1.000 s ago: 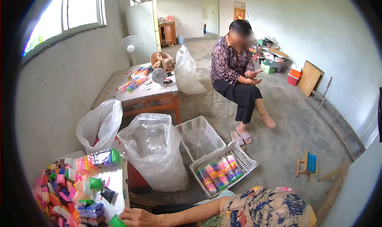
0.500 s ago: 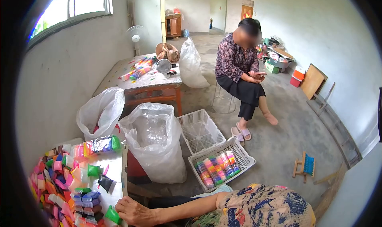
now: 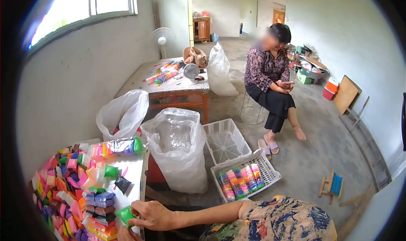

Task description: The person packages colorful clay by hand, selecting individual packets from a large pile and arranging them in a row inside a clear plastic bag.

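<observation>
My right hand (image 3: 154, 215) reaches in from the right over the table edge, its thumb and fingers closed on a small shiny green packet (image 3: 124, 215). At the bottom edge of the view my left hand (image 3: 127, 234) is partly cut off; its fingertips pinch the packet's lower edge. Beside them lies a stack of purple, brown and black packets (image 3: 100, 206). A large heap of small coloured packets (image 3: 63, 186) covers the left of the white tabletop (image 3: 134, 169). Farther up the table lie a clear-wrapped row of coloured packets (image 3: 118, 146), a loose green packet (image 3: 111, 171) and a black one (image 3: 122, 184).
Open plastic sacks (image 3: 175, 156) stand beyond the table. On the floor are a white crate (image 3: 228, 141) and another crate (image 3: 270, 175) holding wrapped packet rows. A seated person (image 3: 270, 72) holds a phone. A second table (image 3: 144, 78) carries a small fan (image 3: 191, 71).
The view has shifted, so the room appears farther right. My left hand has come into view at the bottom, and both hands now meet at the green packet. The seated person's head has turned.
</observation>
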Demonstrator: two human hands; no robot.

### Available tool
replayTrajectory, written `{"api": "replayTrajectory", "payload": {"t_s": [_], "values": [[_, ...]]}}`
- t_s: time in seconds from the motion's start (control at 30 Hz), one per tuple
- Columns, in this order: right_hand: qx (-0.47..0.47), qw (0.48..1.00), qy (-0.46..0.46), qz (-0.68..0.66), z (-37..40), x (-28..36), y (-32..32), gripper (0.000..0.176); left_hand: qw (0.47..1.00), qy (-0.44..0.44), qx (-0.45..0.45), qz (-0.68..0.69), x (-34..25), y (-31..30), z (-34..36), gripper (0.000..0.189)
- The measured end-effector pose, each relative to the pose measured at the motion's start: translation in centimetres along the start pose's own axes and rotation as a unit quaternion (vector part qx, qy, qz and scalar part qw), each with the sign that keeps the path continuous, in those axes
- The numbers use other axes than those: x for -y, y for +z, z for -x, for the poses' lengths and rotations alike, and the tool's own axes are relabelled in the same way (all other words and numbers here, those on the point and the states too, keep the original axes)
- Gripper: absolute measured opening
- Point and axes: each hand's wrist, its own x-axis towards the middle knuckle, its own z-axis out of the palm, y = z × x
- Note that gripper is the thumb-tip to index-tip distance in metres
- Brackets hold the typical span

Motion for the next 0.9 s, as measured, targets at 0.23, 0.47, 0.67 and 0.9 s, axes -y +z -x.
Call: {"api": "replayTrajectory", "payload": {"t_s": [0.23, 0.47, 0.67, 0.9], "values": [[0.045, 0.99, 0.119, -0.061, -2.0, 1.1, -1.9, 0.057, 0.994, 0.087, -0.002, -0.06, 0.0, 1.1, 0.6, 0.021], [0.146, 0.93, 0.204, -0.268, -3.8, 1.1, -3.3, 0.053, 0.994, 0.104, -0.013, 0.012, -1.9, 0.4, -1.2, 0.025], [0.135, 0.982, 0.034, -0.126, -10.4, -1.5, -3.6, 0.052, 0.997, 0.01, -0.062, 0.047, -0.4, 1.0, -0.7, 0.027], [0.198, 0.968, -0.093, 0.124, -16.5, -3.4, -1.0, 0.049, 0.981, -0.13, -0.037, 0.138, 1.4, 1.4, 0.1, 0.018]]}}
